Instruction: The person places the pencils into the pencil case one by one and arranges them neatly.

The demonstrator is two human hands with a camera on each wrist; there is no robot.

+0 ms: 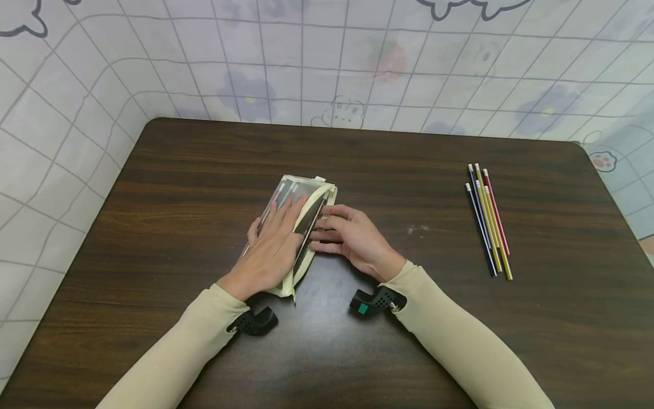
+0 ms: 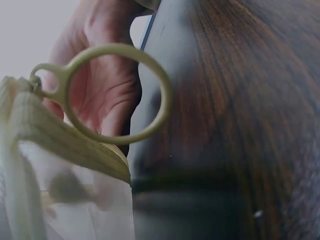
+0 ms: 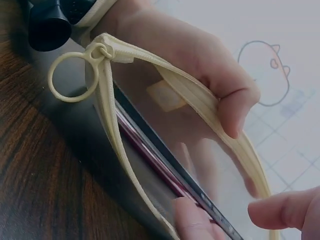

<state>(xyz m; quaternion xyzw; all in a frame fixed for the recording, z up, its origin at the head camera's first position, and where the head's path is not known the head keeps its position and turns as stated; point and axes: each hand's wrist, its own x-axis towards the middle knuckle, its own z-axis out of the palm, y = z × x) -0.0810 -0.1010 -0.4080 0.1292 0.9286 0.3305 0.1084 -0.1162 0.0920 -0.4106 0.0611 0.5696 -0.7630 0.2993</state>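
A clear pencil case (image 1: 300, 183) with cream zip edging lies on the table, unzipped along its right side. My left hand (image 1: 273, 241) lies over it, and in the right wrist view the left thumb (image 3: 232, 112) hooks over the zip edge while fingers show through the clear wall. My right hand (image 1: 352, 236) is at the opening's right edge, fingers apart. Its fingertips (image 3: 192, 220) overlap the pencils inside, and its thumb stands off near the opposite edge. A dark pencil (image 3: 165, 155) and a dark red pencil (image 3: 145, 142) lie within. A cream ring pull (image 2: 167, 95) hangs from the zip.
Several pencils (image 1: 487, 221) in dark blue, yellow and red lie in a loose bundle on the right of the dark wooden table (image 1: 409, 352). A patterned white cloth (image 1: 317, 57) rises behind the table's far edge.
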